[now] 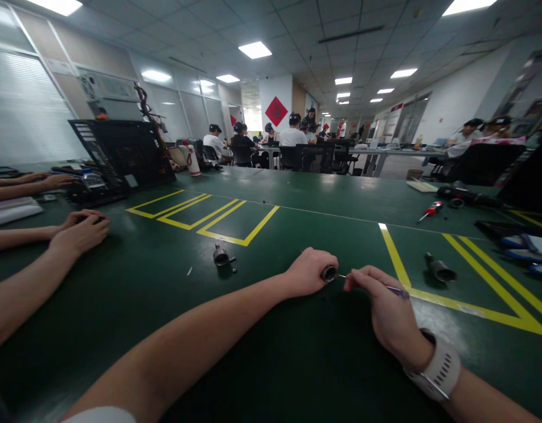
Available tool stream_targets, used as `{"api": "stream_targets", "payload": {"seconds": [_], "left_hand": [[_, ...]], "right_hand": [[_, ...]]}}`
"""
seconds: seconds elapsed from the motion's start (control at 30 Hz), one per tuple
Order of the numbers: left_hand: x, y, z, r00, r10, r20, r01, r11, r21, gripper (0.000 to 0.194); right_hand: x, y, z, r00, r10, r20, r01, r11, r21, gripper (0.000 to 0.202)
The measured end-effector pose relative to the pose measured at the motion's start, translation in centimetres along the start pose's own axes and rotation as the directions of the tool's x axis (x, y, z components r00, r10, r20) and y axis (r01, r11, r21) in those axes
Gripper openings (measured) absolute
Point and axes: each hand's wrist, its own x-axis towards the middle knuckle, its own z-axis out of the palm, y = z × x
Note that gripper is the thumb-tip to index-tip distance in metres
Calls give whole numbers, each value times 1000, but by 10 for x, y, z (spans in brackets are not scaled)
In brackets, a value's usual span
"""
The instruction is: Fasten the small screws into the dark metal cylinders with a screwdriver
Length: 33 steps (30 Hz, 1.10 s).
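Note:
My left hand [310, 271] is wrapped around a dark metal cup-shaped part [329, 273], its round open end facing right. In my right hand [382, 296] is a slim screwdriver [398, 291], held by its purplish handle. Its thin shaft points left at the part's opening; I cannot tell whether the tip is inside. A similar metal part with a narrow stem [220, 255] stands left of my hands, with a few tiny metal pieces [234, 270] beside it. Another such part [442, 271] lies on its side to the right, within yellow tape lines.
Yellow tape [244, 241] marks the green table [262, 329]. A red-handled screwdriver [431, 210], a dark power tool [467, 195] and blue-handled tools [524, 247] lie right. Other people's hands [79, 232] rest at left, near a black computer case [121, 155] and a white bottle [193, 161].

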Motion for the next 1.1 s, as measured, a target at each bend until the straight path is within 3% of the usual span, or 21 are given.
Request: {"api": "stream_targets", "payload": {"seconds": [0.2, 0.37, 0.47, 0.53, 0.63, 0.73, 0.83, 0.93, 1.1], "left_hand": [[1, -8, 8, 997, 13, -73, -22, 992, -124, 10], [2, -8, 8, 996, -28, -80, 9, 973, -229, 13], [2, -7, 7, 995, -42, -85, 21, 973, -229, 14], [2, -7, 6, 994, -52, -92, 33, 979, -200, 15], [2, -5, 5, 994, -52, -92, 42, 993, -107, 10], [1, -4, 4, 997, -43, -70, 42, 999, -10, 5], [1, -3, 4, 998, -29, -59, 30, 999, 12, 3], [1, -4, 5, 998, -14, -65, 12, 1000, -25, 6], [1, -6, 5, 996, -41, -79, 30, 990, -140, 10]], "right_hand": [[3, -5, 4, 990, 137, -16, -128, 956, 263, 17], [4, -7, 6, 985, 170, 25, -169, 931, 323, 16], [2, -5, 4, 997, 73, -7, -69, 971, 227, 17], [-2, -5, 3, 1000, 1, -24, 0, 999, 44, 20], [-8, -11, 5, 998, -59, 9, 59, 968, -245, 25], [-10, -14, 7, 997, -71, 42, 81, 945, -315, 26], [-6, -9, 6, 999, -31, 32, 38, 970, -239, 26], [1, -2, 3, 1000, 18, 25, -18, 1000, -16, 22], [4, -2, 2, 993, 114, 26, -117, 966, 230, 17]]}}
